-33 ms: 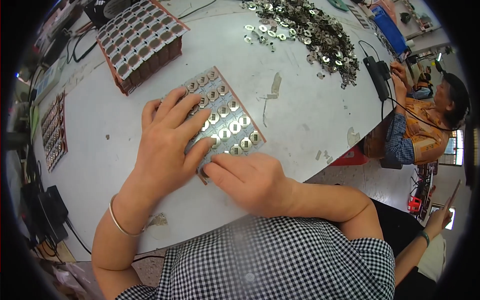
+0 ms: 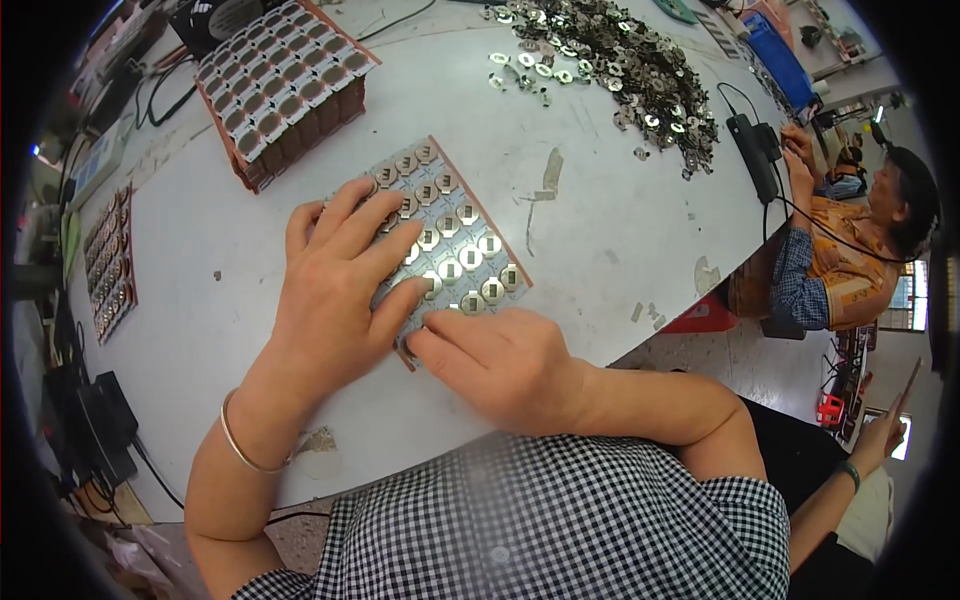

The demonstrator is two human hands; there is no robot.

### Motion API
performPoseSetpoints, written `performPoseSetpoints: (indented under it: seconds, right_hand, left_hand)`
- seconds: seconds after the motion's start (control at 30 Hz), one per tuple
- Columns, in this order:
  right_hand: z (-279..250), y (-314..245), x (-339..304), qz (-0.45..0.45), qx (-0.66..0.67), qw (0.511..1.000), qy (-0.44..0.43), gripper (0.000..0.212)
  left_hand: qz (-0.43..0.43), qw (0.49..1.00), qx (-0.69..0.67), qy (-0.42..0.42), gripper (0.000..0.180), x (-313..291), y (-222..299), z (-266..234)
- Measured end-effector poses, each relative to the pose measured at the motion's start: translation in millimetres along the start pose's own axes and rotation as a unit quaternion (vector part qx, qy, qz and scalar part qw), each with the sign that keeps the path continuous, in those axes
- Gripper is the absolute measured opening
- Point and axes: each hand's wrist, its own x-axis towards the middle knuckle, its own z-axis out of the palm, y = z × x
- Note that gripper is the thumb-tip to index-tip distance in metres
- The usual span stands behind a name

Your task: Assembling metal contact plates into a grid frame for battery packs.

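Note:
A flat panel [image 2: 476,228] with a pale grey face and brown edges lies tilted on the table before me. Rows of shiny round metal discs with small tabs sit on it. My left hand [image 2: 340,270] rests on the panel's left part, open, with its fingers spread over the discs and hiding some. At the panel's near corner my right hand [image 2: 500,365] is closed, thumb and index finger pinched together just beside my left thumb. Whatever those fingertips hold, if anything, is hidden beneath them.
A stack of similar panels [image 2: 300,130] stands at the back left. One more panel [image 2: 110,262] lies at the left edge. Loose metal tabs [image 2: 640,75] are heaped at the back right, near a black box [image 2: 752,155] with cables. A person [image 2: 840,245] sits beyond the table's right edge.

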Motion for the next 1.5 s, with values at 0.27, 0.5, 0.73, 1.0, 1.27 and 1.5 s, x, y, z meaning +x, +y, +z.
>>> performPoseSetpoints:
  seconds: [0.27,0.5,0.73,1.0,1.27,1.5]
  right_hand:
    - [-21.6,48.9,19.7,0.008,0.037,0.998,0.052,0.032]
    - [-42.3,197.7,51.1,0.157,-0.077,0.984,-0.03,0.022]
    - [-38.7,208.4,46.3,0.082,-0.158,0.984,0.008,0.014]
    - [-58.3,182.4,17.6,0.357,0.08,0.93,0.034,0.019]
    - [-75.9,177.7,20.0,0.414,0.115,0.903,-0.013,0.021]
    - [-76.0,182.0,23.3,0.282,-0.005,0.953,-0.113,0.022]
  left_hand:
    - [0.002,1.0,0.004,-0.004,0.044,1.1,3.2,-2.2]
    - [-0.004,1.0,-0.016,-0.01,0.044,-0.1,-0.9,-3.2]
    - [0.011,1.0,-0.014,0.013,0.041,1.2,-4.5,0.5]
    - [0.016,1.0,-0.013,0.011,0.042,0.7,-2.6,1.0]
    - [0.009,1.0,0.0,0.002,0.042,-0.5,-2.6,0.7]
    - [0.003,1.0,-0.011,0.005,0.043,0.4,-5.4,-2.3]
